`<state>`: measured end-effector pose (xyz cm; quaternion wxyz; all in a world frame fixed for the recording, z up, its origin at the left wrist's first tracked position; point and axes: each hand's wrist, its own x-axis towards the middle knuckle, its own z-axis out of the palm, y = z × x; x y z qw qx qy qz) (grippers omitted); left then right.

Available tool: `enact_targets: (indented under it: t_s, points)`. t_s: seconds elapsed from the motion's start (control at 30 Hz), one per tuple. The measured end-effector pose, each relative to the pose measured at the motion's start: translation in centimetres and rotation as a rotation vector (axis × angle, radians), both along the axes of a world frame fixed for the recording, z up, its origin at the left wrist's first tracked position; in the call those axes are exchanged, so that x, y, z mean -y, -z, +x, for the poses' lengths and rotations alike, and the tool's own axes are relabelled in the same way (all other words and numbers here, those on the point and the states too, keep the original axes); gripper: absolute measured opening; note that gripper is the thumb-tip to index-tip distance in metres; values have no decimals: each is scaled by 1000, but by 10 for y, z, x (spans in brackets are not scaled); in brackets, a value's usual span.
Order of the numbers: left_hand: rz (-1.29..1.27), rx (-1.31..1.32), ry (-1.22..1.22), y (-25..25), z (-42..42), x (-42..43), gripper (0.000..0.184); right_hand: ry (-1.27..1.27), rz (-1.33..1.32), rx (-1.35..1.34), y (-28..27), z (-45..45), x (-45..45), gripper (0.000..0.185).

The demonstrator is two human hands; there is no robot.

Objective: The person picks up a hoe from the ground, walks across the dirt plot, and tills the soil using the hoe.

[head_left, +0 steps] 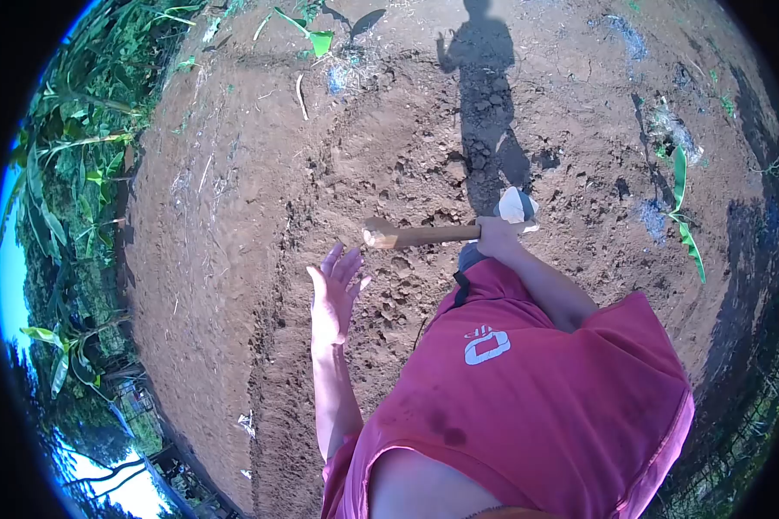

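My right hand (498, 236) is closed round a wooden handle (433, 235), near the end by a pale metal blade (518, 208). From my fist the handle runs leftward, roughly level, to its thick, light-coloured end. My left hand (334, 290) is raised just below and left of that end, with its fingers apart and nothing in it. A gap separates the left hand from the handle. Beneath both hands lies broken, clumpy brown soil (389, 294).
Young green plants stand at the upper left (320, 41) and at the right (684, 216). Dense leaves (86, 182) line the left edge. A person's shadow (485, 95) falls across the soil ahead. Mesh fencing (766, 381) shows at the lower right.
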<state>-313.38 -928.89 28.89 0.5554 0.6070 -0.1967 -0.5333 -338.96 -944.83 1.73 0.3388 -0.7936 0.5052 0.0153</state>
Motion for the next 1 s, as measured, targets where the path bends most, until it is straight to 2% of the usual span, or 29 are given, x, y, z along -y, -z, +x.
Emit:
enact_targets:
  t_s: [0.07,0.1,0.17,0.2,0.3,0.33,0.43,0.53,0.63,0.7,0.73,0.83,0.87,0.9,0.93,0.97,1.0]
  points:
    - [-17,142,135,-21,-8,38,90,-93,1,-4,6,8,5,19]
    - [42,280,232,-39,-19,56,82,-114,18,-31,-1,12,9,19]
    - [231,692,601,-54,-30,78,73,-165,50,-81,-17,17,18,19]
    - [252,852,489,-62,-47,86,55,-177,78,-114,-8,20,24,19]
    - [217,1633,839,-61,-44,93,48,-254,73,-137,-18,24,31,18]
    - [197,1513,985,-57,-38,96,38,-271,67,-149,-15,28,31,17]
    - [884,1157,1450,-42,-49,114,36,-296,54,-172,3,47,26,16]
    - [827,896,1607,-20,-29,130,36,-249,38,-167,16,63,27,16]
    - [859,560,1462,-1,-5,143,41,-172,-7,-155,15,72,37,13]
    - [798,689,1482,-1,-1,148,40,-119,-38,-129,-6,73,51,12]
    - [763,713,1459,-1,2,145,39,-109,-22,-157,7,75,56,14]
    - [627,696,1382,-5,9,141,38,117,-40,96,25,70,63,21]
    - [612,635,1347,1,16,135,39,210,34,115,12,67,63,34]
    - [596,572,1314,6,22,130,39,387,297,294,27,70,65,32]
    - [593,548,1269,-12,18,129,38,563,561,474,24,76,70,31]
    - [578,597,1283,-10,21,123,38,735,824,653,22,80,73,31]
    - [559,646,1290,-8,24,117,38,1086,990,654,18,86,73,40]
